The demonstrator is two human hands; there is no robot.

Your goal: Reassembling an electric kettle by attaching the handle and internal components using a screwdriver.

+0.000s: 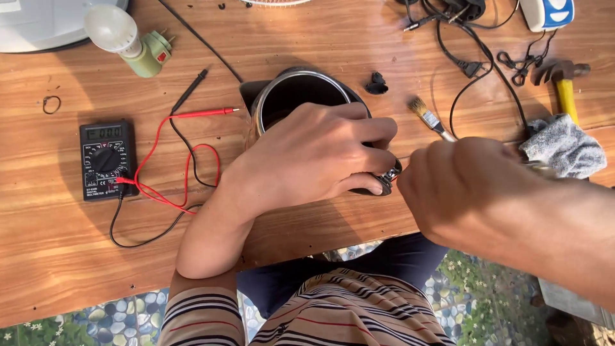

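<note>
one kettle (291, 96) under left hand (320, 154); one brush (430, 119), one hammer (564, 86).

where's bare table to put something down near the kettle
Bare wood lies below the black multimeter toward the near table edge, and between the white bulb and steel kettle. Crowded: the far right, with black cables, hammer and grey cloth.

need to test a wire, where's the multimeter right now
In the head view the black multimeter lies on the wooden table at the left, its red and black leads trailing toward the kettle.
</note>
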